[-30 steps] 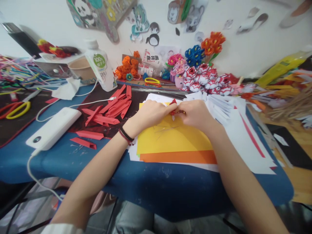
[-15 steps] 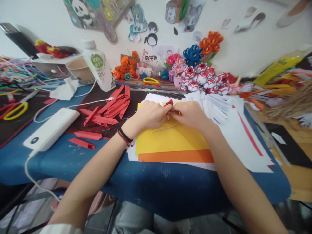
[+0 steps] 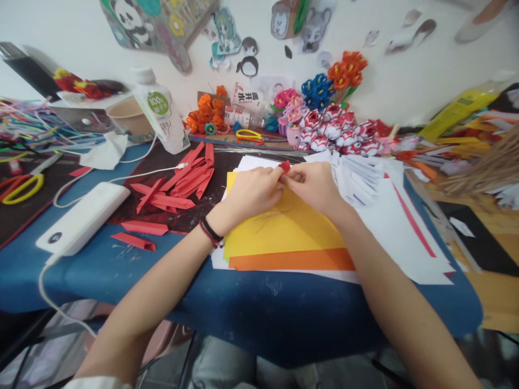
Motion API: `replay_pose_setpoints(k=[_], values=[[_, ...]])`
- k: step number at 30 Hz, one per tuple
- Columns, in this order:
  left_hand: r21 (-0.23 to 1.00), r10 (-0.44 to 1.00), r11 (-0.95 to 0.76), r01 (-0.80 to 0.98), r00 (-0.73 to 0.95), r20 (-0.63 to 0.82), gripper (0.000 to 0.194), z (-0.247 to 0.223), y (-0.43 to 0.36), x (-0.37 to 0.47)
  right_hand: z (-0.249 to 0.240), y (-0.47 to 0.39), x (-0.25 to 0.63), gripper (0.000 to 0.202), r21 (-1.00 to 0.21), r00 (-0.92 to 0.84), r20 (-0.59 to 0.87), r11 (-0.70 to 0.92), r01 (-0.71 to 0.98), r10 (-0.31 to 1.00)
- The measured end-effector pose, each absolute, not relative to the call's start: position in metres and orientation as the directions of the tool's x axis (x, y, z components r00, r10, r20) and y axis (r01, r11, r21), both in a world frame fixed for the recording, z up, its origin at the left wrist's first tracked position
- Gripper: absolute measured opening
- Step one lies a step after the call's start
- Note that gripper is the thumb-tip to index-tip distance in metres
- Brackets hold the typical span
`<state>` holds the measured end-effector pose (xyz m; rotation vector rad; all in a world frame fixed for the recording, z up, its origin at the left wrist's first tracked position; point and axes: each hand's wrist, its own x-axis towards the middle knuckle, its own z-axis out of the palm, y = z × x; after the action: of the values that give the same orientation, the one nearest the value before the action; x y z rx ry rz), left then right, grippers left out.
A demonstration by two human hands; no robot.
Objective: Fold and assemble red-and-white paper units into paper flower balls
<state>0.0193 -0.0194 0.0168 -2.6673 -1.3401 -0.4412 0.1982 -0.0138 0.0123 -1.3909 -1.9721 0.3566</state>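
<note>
A small red paper piece (image 3: 285, 166) shows between my fingertips above the yellow paper (image 3: 284, 229). My left hand (image 3: 257, 189) is closed on it from the left, with the back of the hand upward. From the right, my right hand (image 3: 318, 183) pinches the same piece with thumb and finger. Thin wires (image 3: 265, 219) lie on the yellow sheet below my hands. Folded red paper strips (image 3: 190, 178) are heaped on the dark mat to the left, and two more (image 3: 135, 241) lie nearer the table edge.
On the left are a white power bank (image 3: 83, 219) with cables, a bottle (image 3: 162, 113) and yellow-handled scissors (image 3: 24, 188). White paper strips (image 3: 357, 178) lie at right. Red-and-white paper flowers (image 3: 336, 129) stand along the wall. Orange paper (image 3: 292, 260) shows under the yellow.
My right hand has shifted slightly up, and its thumb and index finger now show at the red piece. The view has moved a little.
</note>
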Motion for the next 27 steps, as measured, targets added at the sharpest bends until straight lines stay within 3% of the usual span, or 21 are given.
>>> replay_pose_setpoints(k=[10, 16, 19, 24, 27], values=[[0.21, 0.783, -0.597, 0.774, 0.504, 0.365, 0.033, 0.007, -0.017, 0.026, 0.019, -0.021, 0.19, 0.026, -0.761, -0.1, 0.267, 0.273, 0.589, 0.958], [0.204, 0.782, -0.606, 0.769, 0.529, 0.329, 0.042, 0.011, -0.018, 0.025, 0.018, -0.018, 0.196, 0.021, -0.688, -0.12, 0.387, 0.373, 0.622, 0.914], [0.172, 0.783, -0.604, 0.778, 0.539, 0.311, 0.05, 0.011, -0.018, 0.024, 0.018, -0.017, 0.2, 0.021, -0.681, -0.168, 0.39, 0.406, 0.609, 0.905], [0.133, 0.757, -0.632, 0.764, 0.57, 0.32, 0.048, 0.01, -0.018, 0.023, 0.019, -0.019, 0.197, 0.016, -0.59, -0.282, 0.359, 0.45, 0.67, 0.89], [0.126, 0.756, -0.633, 0.764, 0.576, 0.311, 0.049, 0.01, -0.019, 0.024, 0.018, -0.019, 0.194, 0.017, -0.573, -0.256, 0.379, 0.443, 0.69, 0.889]])
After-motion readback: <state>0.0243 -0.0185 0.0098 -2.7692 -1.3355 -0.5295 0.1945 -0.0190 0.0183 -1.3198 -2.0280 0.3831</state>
